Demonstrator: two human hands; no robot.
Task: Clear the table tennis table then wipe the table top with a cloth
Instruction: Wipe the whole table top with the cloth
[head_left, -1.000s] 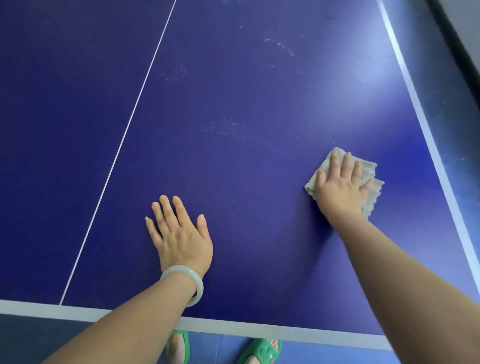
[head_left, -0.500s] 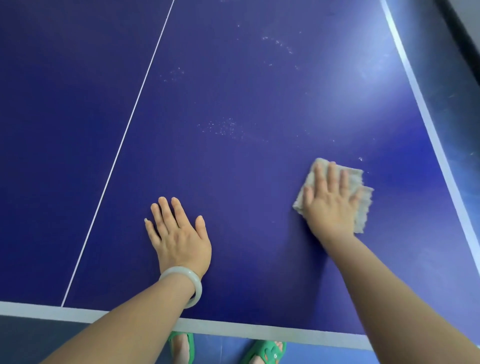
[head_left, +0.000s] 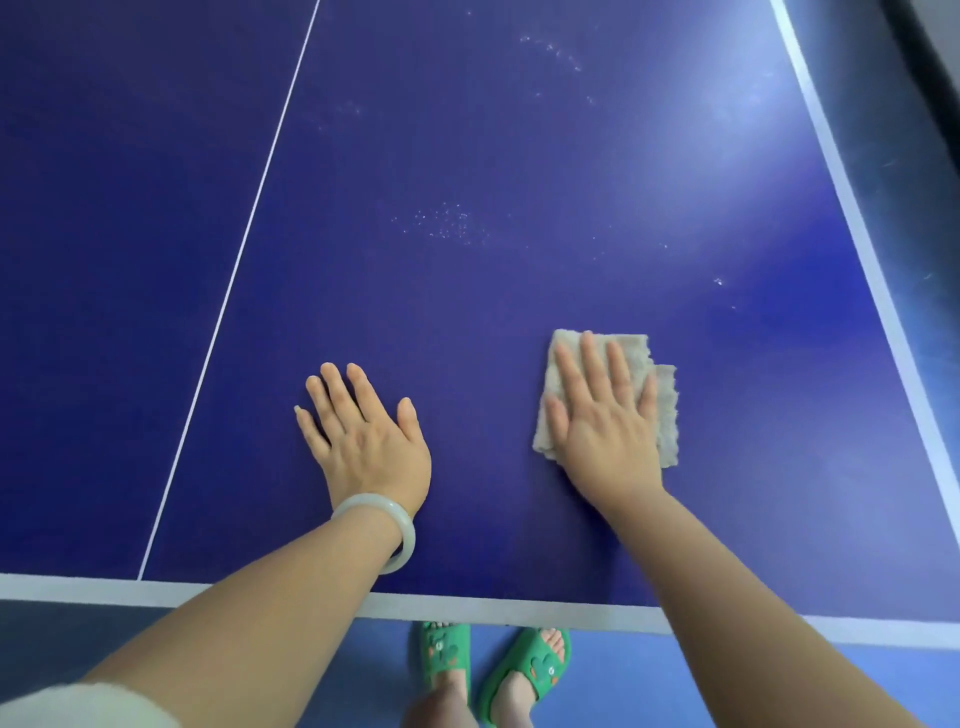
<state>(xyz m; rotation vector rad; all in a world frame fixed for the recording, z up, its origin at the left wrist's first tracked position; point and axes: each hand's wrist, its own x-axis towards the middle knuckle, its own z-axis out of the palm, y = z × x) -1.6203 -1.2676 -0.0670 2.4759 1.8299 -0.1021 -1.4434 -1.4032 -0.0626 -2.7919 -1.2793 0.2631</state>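
The beige cloth (head_left: 666, 410) lies folded flat on the blue table tennis table top (head_left: 467, 322), at about 4 o'clock from the middle of the view. The right hand (head_left: 605, 426) presses it down with straight, slightly spread fingers, curling round nothing (the cloth's frayed edge shows past the little finger at 3 o'clock). The left hand (head_left: 363, 436) rests palm-down on the bare surface at 8 o'clock, near the cloth but apart from it, fingers extended and relaxed, with a pale jade-like bangle (head_left: 408, 535) on its wrist. A patch of white specks (head_left: 447, 223) sits at 11 o'clock from the cloth. The white centre line (head_left: 249, 228) runs at 9 o'clock of the left hand. Green slippers (head_left: 535, 660) show below the table's white end line (head_left: 467, 608) at 6 o'clock.
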